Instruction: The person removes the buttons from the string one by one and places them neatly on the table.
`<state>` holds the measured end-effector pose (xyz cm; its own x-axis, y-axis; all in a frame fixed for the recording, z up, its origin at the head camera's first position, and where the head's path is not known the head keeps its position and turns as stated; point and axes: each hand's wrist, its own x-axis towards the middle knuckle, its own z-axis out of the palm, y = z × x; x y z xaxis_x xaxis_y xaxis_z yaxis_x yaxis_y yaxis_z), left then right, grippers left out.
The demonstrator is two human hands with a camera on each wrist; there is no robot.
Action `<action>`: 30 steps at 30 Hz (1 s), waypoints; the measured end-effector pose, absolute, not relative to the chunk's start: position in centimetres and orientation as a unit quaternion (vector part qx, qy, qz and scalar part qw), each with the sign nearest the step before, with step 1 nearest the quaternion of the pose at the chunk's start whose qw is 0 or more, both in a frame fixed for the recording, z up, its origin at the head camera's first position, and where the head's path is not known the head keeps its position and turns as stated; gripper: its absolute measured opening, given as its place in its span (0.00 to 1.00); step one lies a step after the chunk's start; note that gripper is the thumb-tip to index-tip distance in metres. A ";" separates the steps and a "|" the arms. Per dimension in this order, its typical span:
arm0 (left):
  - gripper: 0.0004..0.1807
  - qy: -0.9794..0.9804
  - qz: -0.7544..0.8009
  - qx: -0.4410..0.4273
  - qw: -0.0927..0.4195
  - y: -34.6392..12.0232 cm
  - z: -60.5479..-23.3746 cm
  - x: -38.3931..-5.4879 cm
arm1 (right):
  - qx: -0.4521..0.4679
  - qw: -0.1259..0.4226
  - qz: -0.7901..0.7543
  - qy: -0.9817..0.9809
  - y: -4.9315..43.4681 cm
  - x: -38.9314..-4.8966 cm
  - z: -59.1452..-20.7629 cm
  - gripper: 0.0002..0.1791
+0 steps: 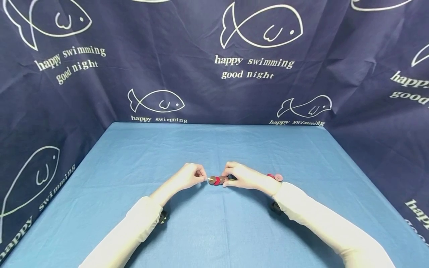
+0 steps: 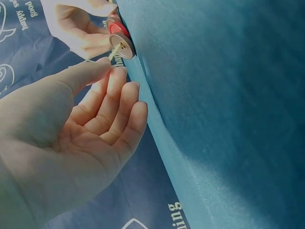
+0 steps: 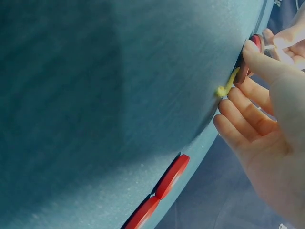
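Near the middle of the table, a short row of brown buttons [image 1: 212,181] and a red button [image 1: 217,181] is threaded on a yellow cord [image 2: 115,51]. My left hand [image 1: 188,176] pinches the cord between thumb and index finger, just left of the row; its other fingers are loosely bent in the left wrist view. At the row's other end, my right hand [image 1: 242,176] grips the buttons between thumb and fingers. A knotted yellow cord end [image 3: 222,91] hangs below the right hand's buttons in the right wrist view. The buttons partly overlap one another.
Behind the right wrist, a pink button [image 1: 278,177] and a red button [image 1: 270,175] lie on the blue cloth-covered table [image 1: 214,227]. Dark blue curtains [image 1: 197,56] printed with white fish rise behind the table and at both sides.
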<state>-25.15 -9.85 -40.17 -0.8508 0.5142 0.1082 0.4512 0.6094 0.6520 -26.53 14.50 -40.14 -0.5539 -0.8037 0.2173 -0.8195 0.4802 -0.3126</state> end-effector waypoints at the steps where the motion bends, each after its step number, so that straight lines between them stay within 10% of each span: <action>1: 0.03 0.896 0.350 0.269 0.045 -9.9 -40.2 -25.1 | 0.469 0.018 0.193 -0.861 14.5 -26.5 -40.2 0.10; 30: 0.03 0.896 0.349 0.272 0.041 -9.9 -40.3 -25.1 | 0.482 0.024 0.198 -0.853 14.9 -26.4 -39.8 0.06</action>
